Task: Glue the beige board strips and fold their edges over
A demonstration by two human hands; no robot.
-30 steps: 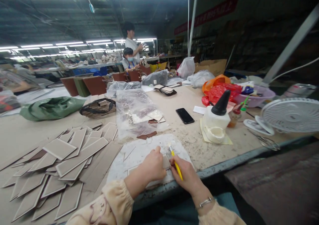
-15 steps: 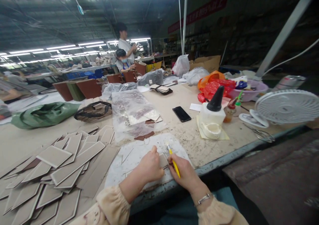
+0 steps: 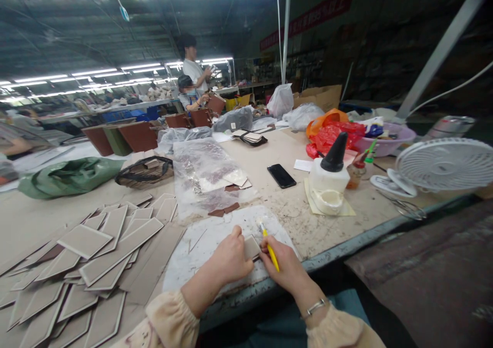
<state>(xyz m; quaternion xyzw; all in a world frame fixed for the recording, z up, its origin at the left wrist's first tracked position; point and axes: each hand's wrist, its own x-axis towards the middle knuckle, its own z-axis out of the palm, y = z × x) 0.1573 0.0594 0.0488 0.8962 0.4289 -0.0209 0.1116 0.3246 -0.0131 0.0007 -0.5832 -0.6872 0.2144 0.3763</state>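
Brush (image 3: pixel 271 253): clamped in right hand (image 3: pixel 285 263), tip beyond the fingers.
Panel (image 3: pixel 251 247): between the hands, left hand (image 3: pixel 231 258) curled against it; cannot tell if gripping.
Pieces (image 3: pixel 85 241): heaped left of both hands.

On the near left, the left sleeve (image 3: pixel 173 314) is cream-coloured and loose, gathered towards the wrist into soft puckers that end in a slightly ruffled edge, with part of a print in thin brownish lines showing lower down. The right sleeve (image 3: pixel 341 330), on the near right, has the same cream colour and a similar gathered cuff. Just beyond that cuff, a slim, shiny, silver-coloured bracelet (image 3: pixel 315 307) circles the wrist of the bare right hand (image 3: pixel 283 260).
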